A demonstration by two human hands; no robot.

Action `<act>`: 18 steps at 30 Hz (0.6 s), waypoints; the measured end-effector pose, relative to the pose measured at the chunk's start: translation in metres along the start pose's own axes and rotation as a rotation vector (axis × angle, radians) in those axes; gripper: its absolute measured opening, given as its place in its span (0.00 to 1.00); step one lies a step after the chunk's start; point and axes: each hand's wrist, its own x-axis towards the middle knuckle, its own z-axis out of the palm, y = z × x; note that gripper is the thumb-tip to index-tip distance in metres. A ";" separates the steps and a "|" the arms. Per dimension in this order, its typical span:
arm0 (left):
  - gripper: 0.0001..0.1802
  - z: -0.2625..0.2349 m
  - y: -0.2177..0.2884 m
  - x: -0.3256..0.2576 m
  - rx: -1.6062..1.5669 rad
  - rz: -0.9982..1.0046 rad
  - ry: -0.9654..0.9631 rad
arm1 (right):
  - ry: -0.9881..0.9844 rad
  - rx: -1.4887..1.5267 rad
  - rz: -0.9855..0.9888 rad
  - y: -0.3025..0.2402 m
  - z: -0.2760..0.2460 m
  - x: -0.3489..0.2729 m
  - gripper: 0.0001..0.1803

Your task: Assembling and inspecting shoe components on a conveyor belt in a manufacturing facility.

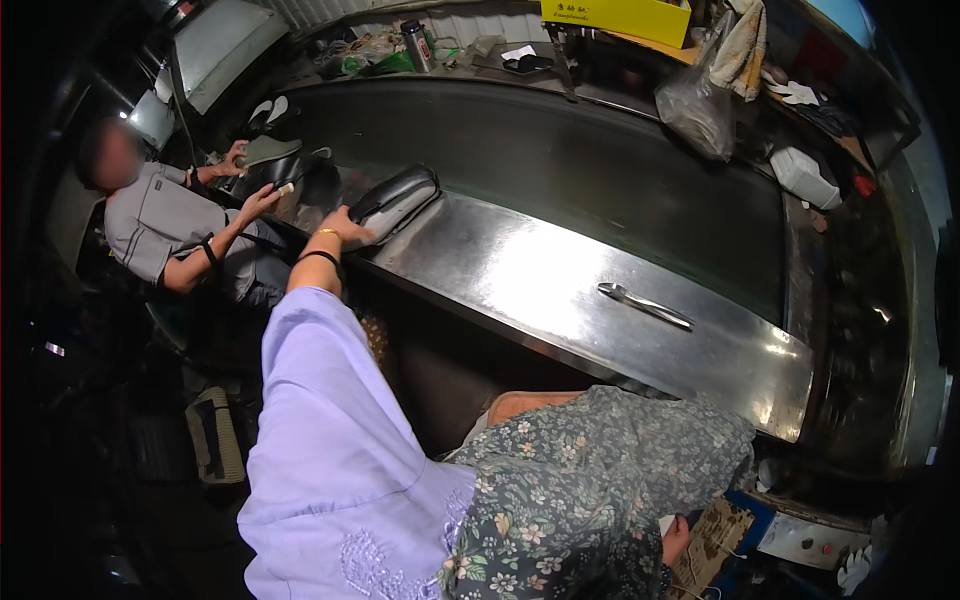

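Reaching far out ahead, the person's left hand (345,228) lies flat on the near end of a dark, shiny shoe piece (393,200), with the fingers spread over it and not curled around it, so it looks like a push or a steadying touch more than a real hold. That shoe piece sits on the edge of a long shiny metal cover (560,290), just where the cover meets the dark moving belt (560,160), so it is easy to slide from the hand onto the belt. Further along the metal cover, away from the hand, there is a silver handle (645,305) for lifting it. The right hand (676,538) is low down by the person's flowered lap, next to a brown cardboard piece (715,535); it is mostly hidden, so whether it is holding anything cannot be told. Just past the left hand, another person sits at the belt in a grey shirt, and that co-worker's hands (248,180) hold a grey shoe sole (268,150) close to the belt. Beyond the belt hangs a clear plastic bag (695,105).
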 end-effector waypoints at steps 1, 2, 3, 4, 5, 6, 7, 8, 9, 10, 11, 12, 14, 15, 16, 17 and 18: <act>0.49 0.006 0.002 -0.006 -0.026 -0.017 -0.012 | -0.018 0.008 -0.023 0.007 0.001 0.004 0.12; 0.46 0.002 0.026 -0.017 0.021 -0.024 0.036 | -0.018 0.011 -0.039 0.011 -0.001 0.006 0.11; 0.44 -0.004 0.040 -0.019 -0.014 -0.003 -0.016 | -0.024 -0.016 -0.044 0.013 -0.002 0.008 0.11; 0.42 -0.008 0.043 -0.026 -0.045 0.003 -0.074 | -0.045 -0.050 -0.053 0.011 -0.006 0.011 0.11; 0.41 -0.007 0.043 -0.030 -0.076 0.011 -0.131 | -0.066 -0.083 -0.061 0.011 -0.011 0.010 0.11; 0.39 0.016 0.021 -0.029 -0.235 0.015 -0.133 | -0.028 0.000 -0.072 0.008 -0.008 0.015 0.11; 0.40 0.048 0.011 -0.038 -0.668 0.013 -0.189 | 0.071 0.114 -0.085 0.004 -0.005 0.022 0.11; 0.40 0.064 0.038 -0.058 -0.831 0.023 -0.182 | 0.205 0.217 -0.081 0.002 -0.010 0.025 0.11; 0.38 0.082 0.049 -0.075 -1.010 0.019 -0.209 | 0.322 0.328 -0.085 -0.001 -0.013 0.033 0.11; 0.35 0.067 0.092 -0.112 -1.306 0.057 -0.430 | 0.271 0.401 -0.162 -0.003 -0.036 0.041 0.10; 0.31 0.054 0.120 -0.150 -1.423 0.076 -0.492 | 0.205 0.479 -0.239 -0.008 -0.065 0.053 0.10; 0.29 0.036 0.155 -0.191 -1.599 0.108 -0.610 | 0.237 0.291 -0.247 -0.018 -0.093 0.060 0.12; 0.27 0.037 0.196 -0.250 -1.627 0.254 -0.693 | 0.260 0.534 -0.257 -0.124 -0.108 0.060 0.16; 0.27 0.048 0.221 -0.271 -1.659 0.366 -0.789 | 0.188 0.576 -0.314 -0.191 -0.112 0.050 0.18; 0.25 0.057 0.245 -0.295 -1.673 0.433 -0.841 | 0.075 0.566 -0.366 -0.230 -0.115 0.050 0.22; 0.27 0.034 0.274 -0.337 -1.692 0.447 -0.879 | -0.025 0.671 -0.407 -0.249 -0.115 0.053 0.27; 0.32 0.047 0.290 -0.352 -1.451 0.664 -0.775 | -0.133 0.767 -0.451 -0.295 -0.112 0.041 0.30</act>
